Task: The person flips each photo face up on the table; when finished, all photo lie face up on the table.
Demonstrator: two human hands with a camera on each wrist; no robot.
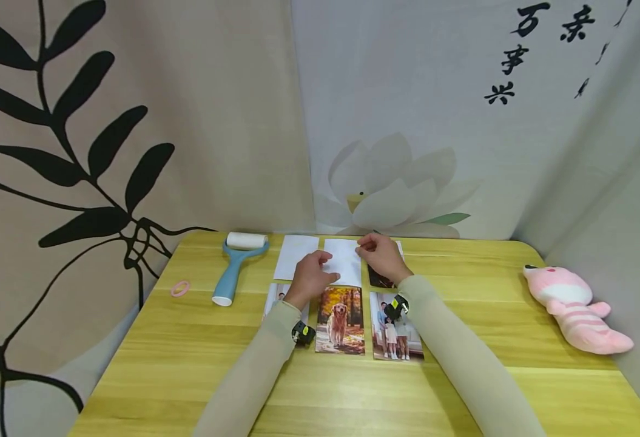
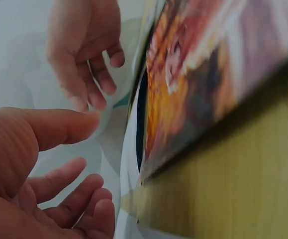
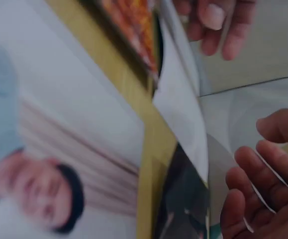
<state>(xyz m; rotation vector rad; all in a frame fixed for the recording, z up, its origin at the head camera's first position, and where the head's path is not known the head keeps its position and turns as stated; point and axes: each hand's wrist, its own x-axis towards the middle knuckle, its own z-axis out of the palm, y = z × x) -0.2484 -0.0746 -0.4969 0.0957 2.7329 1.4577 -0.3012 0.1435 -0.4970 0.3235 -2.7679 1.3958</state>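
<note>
1. The left hand (image 1: 313, 278) is just beyond the far left corner of the dog photo (image 1: 340, 320); its thumb stands apart from loosely bent fingers, and it has hold of nothing.
2. The right hand (image 1: 382, 258) is beyond the dog photo and to its right, with a clear gap between thumb and relaxed fingers and nothing in its grasp.
3. Directly beyond the dog photo, between the hands, lies a white sheet (image 1: 344, 261); whether any fingertip touches it, I cannot tell.
4. Beyond the dog photo to the right is a dark picture (image 1: 377, 279), partly hidden under the right hand; beyond it to the left is a second white sheet (image 1: 292, 258).
5. Just right of the dog photo lies a family photo (image 1: 390, 343); just left of it is another photo (image 1: 272, 297), largely covered by the left hand and sleeve.
6. Farther left of the dog photo and beyond it rests a blue-handled roller (image 1: 233, 270), then a pink ring (image 1: 180, 288).
7. Well to the dog photo's right, a pink plush toy (image 1: 576, 309) lies on the wooden table (image 1: 150, 364).
</note>
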